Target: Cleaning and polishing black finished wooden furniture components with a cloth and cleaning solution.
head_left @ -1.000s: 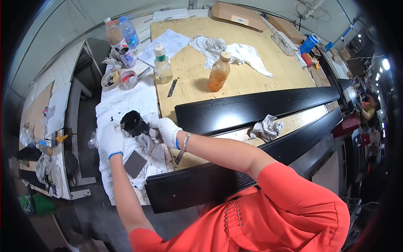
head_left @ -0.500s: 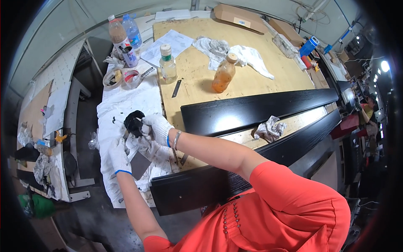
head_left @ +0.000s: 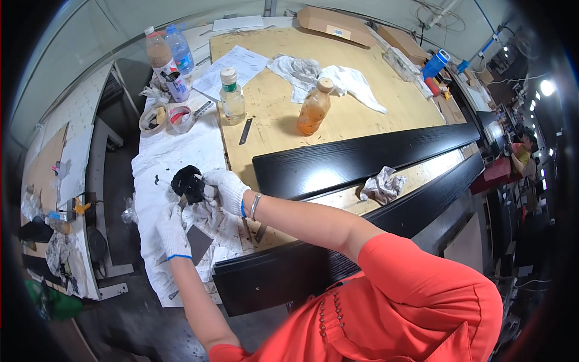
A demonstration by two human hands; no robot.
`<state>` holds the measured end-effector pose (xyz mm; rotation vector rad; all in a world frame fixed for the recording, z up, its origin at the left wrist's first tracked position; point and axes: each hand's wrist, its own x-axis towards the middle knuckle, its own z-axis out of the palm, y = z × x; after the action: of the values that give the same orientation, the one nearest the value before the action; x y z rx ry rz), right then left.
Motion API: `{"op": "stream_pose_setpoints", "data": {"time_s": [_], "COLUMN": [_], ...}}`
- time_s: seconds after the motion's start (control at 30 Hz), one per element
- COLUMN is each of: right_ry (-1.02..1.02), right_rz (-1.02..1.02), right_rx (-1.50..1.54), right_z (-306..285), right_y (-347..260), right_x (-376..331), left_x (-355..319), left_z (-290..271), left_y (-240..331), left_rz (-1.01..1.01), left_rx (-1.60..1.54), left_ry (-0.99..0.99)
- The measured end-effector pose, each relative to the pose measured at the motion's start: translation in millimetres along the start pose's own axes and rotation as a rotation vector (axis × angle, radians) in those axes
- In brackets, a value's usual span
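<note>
Both my hands wear white knitted gloves with blue cuffs. A glossy black, soft-looking lump (head_left: 187, 183) is at the fingertips of my right hand (head_left: 227, 189), which is closed on it; its kind I cannot make out. Just below the lump is my left hand (head_left: 171, 228), its fingers curled together; what they hold, if anything, is hidden. Beneath both hands a white cloth (head_left: 152, 181) with black smears covers the table's left end. A dark grey flat sheet (head_left: 199, 242) lies beside my left wrist.
Two long black boards (head_left: 362, 155) (head_left: 289, 269) lie on the right and near side. Crumpled paper (head_left: 384, 185) sits between them. Farther back stand an amber bottle (head_left: 313, 110) and a clear bottle (head_left: 232, 99). Left of these are tape rolls (head_left: 181, 119) and a dark flat strip (head_left: 245, 131).
The whole view has shifted slightly. My left hand has dropped a little away from the black lump, while my right hand keeps hold of it.
</note>
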<state>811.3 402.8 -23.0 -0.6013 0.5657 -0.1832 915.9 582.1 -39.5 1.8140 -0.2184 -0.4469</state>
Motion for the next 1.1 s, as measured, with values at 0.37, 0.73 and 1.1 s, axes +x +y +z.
{"op": "stream_pose_setpoints", "data": {"time_s": [0.37,0.73,1.1], "right_ry": [0.003,-0.202,0.189], "right_rz": [-0.016,0.034,-0.278], "right_rx": [0.06,0.059,0.258], "right_z": [5,-112,-216], "right_y": [-7,-46,-90], "right_x": [-34,-162,-341], "left_x": [23,-9,-190], "left_z": [17,27,228], "left_y": [16,57,111], "left_rz": [0.004,0.15,0.723], "left_rx": [-0.009,0.88,0.32], "left_ry": [0.029,0.257,-0.829]}}
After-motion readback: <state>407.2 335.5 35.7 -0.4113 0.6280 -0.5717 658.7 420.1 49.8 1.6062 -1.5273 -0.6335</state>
